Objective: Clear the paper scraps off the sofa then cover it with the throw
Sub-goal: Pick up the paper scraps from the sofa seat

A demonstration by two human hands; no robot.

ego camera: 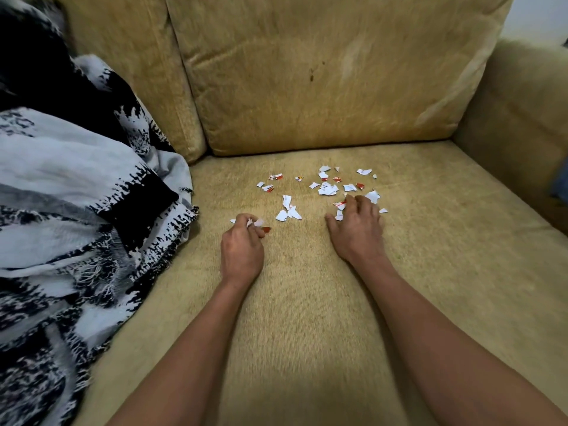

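Several small white and red paper scraps [326, 188] lie scattered on the tan sofa seat [307, 302], close to the back cushion. My left hand [242, 244] is closed around a few scraps, some white and red bits sticking out at its fingertips. My right hand [358, 227] rests palm down on the seat, fingers curled onto scraps at the right part of the scatter. A black and white patterned throw [76, 192] lies bunched on the left side of the sofa.
The tan back cushion [322, 81] stands right behind the scraps. The right armrest [522, 124] bounds the seat on the right. A bluish object [561, 179] shows at the right frame edge.
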